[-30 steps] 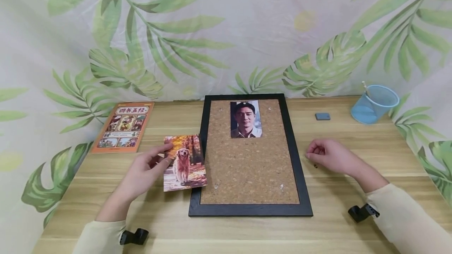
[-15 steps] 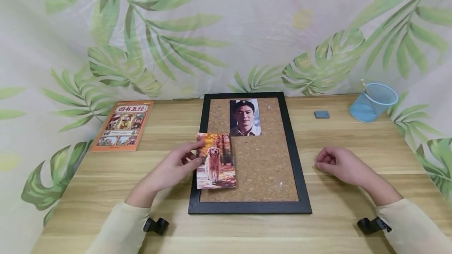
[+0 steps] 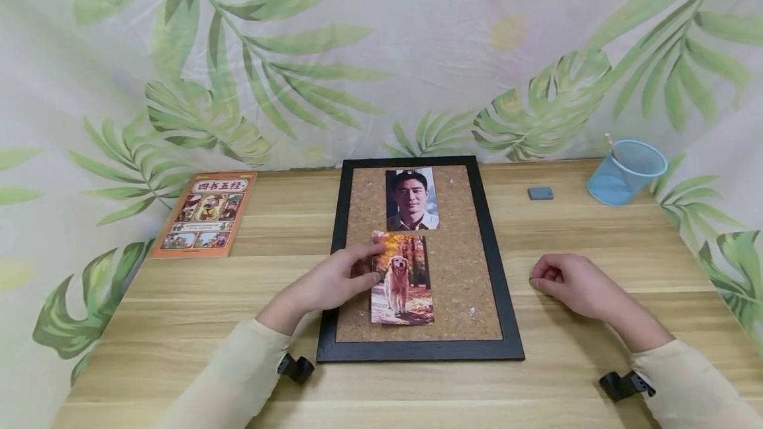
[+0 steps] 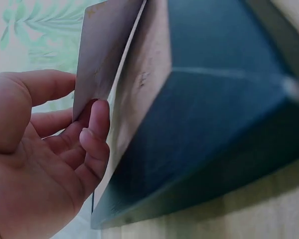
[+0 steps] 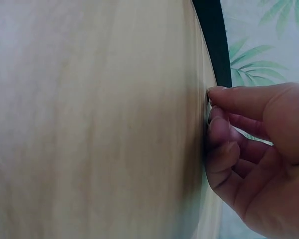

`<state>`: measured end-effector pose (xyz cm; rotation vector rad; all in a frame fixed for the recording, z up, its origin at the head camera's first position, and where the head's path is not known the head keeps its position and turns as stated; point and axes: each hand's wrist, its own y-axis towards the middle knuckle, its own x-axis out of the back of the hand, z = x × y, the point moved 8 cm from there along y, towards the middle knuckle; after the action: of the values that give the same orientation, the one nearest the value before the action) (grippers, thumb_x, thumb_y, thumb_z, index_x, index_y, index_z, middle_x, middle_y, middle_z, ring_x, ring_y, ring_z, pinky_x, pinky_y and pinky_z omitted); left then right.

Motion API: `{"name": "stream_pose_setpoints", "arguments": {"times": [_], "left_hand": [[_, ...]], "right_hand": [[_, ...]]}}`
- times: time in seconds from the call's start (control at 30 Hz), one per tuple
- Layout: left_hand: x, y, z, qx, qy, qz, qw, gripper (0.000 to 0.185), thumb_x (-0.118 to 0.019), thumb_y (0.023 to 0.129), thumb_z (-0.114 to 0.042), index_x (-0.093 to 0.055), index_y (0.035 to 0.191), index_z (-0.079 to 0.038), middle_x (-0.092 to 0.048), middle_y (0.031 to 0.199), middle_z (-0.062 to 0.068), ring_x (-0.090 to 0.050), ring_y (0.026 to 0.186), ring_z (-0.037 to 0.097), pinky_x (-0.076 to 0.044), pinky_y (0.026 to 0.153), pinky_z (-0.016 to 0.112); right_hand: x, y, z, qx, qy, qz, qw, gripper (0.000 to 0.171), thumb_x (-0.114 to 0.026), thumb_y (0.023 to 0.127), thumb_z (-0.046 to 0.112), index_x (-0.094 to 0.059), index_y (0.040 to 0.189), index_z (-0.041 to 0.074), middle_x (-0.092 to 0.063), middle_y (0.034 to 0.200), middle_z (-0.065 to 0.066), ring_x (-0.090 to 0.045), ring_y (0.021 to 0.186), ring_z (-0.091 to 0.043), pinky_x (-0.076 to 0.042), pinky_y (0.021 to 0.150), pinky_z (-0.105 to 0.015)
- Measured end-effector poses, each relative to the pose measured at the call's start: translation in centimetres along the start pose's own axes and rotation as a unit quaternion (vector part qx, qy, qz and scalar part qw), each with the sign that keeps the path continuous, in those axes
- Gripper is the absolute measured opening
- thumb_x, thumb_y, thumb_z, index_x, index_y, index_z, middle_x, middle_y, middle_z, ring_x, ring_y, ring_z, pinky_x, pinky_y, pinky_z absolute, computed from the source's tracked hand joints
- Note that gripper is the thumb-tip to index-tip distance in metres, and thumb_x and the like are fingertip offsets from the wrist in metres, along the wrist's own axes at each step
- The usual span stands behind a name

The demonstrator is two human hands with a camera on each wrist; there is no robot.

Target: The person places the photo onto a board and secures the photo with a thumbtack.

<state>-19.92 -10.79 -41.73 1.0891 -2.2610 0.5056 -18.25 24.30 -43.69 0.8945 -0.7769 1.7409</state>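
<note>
My left hand [image 3: 342,277] pinches the left edge of a photo of a golden retriever [image 3: 405,283] between thumb and fingers. The left wrist view shows the back of this photo [image 4: 102,50] tilted up from the board. It hangs over the lower middle of a cork board [image 3: 465,263] with a black frame. A portrait photo [image 3: 412,198] is pinned near the board's top. My right hand [image 3: 569,283] is over the table right of the board, thumb and forefinger together. A tiny thing, seemingly a small pin [image 5: 210,102], shows at those fingertips, mostly hidden.
Clear pins [image 3: 472,313] stick in the cork near its corners. An orange comic-style book [image 3: 205,217] lies at the left. At the right are a small blue-grey block [image 3: 540,194] and a blue mesh cup [image 3: 620,181] with a stick in it. A leaf-print cloth [image 3: 298,51] hangs behind.
My left hand has carried the dog photo rightward from the board's left edge to over the cork. My right hand has shifted slightly right; the tiny dark thing under its fingertips no longer shows.
</note>
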Motion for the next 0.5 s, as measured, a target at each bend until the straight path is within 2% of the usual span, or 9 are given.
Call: {"name": "stream_pose_setpoints", "arguments": {"times": [0.07, 0.3, 0.4, 0.5], "left_hand": [[-0.5, 0.3, 0.1, 0.003, 0.021, 0.008, 0.9997, 0.052, -0.058, 0.095, -0.022, -0.044, 0.143, -0.009, -0.057, 0.096, 0.002, -0.051, 0.075, 0.014, -0.044, 0.065, 0.028], [-1.3, 0.9, -0.2, 0.018, 0.100, 0.044, 0.9939, 0.060, -0.061, 0.093, -0.026, -0.039, 0.146, -0.009, -0.058, 0.112, 0.004, -0.051, 0.082, 0.011, -0.045, 0.073, 0.032], [-1.4, 1.1, -0.4, 0.023, 0.110, 0.060, 0.9918, 0.062, -0.061, 0.093, -0.027, -0.037, 0.147, -0.009, -0.056, 0.097, 0.003, -0.050, 0.076, 0.011, -0.044, 0.068, 0.031], [-1.5, 1.3, -0.5, 0.024, 0.118, 0.064, 0.9906, 0.063, -0.062, 0.093, -0.026, -0.036, 0.147, -0.009, -0.054, 0.094, 0.002, -0.049, 0.075, 0.010, -0.043, 0.067, 0.029]], "right_hand": [[0.1, 0.0, 0.2, 0.005, -0.001, -0.006, 1.000, 0.005, -0.067, 0.089, 0.018, -0.064, 0.085, 0.017, -0.055, 0.071, 0.006, -0.047, 0.063, -0.008, -0.040, 0.056, -0.023], [0.9, -0.1, 0.9, 0.010, 0.033, -0.043, 0.998, 0.005, -0.067, 0.086, 0.011, -0.064, 0.083, 0.013, -0.061, 0.076, 0.003, -0.053, 0.067, -0.010, -0.045, 0.058, -0.023], [1.0, 0.1, 1.3, 0.022, 0.056, -0.057, 0.997, 0.006, -0.068, 0.085, 0.010, -0.065, 0.083, 0.015, -0.065, 0.080, 0.004, -0.058, 0.071, -0.010, -0.050, 0.062, -0.022], [0.7, 0.4, 1.8, 0.028, 0.086, -0.056, 0.994, 0.007, -0.070, 0.085, 0.012, -0.065, 0.087, 0.018, -0.065, 0.082, 0.004, -0.060, 0.074, -0.010, -0.052, 0.066, -0.023]]}}
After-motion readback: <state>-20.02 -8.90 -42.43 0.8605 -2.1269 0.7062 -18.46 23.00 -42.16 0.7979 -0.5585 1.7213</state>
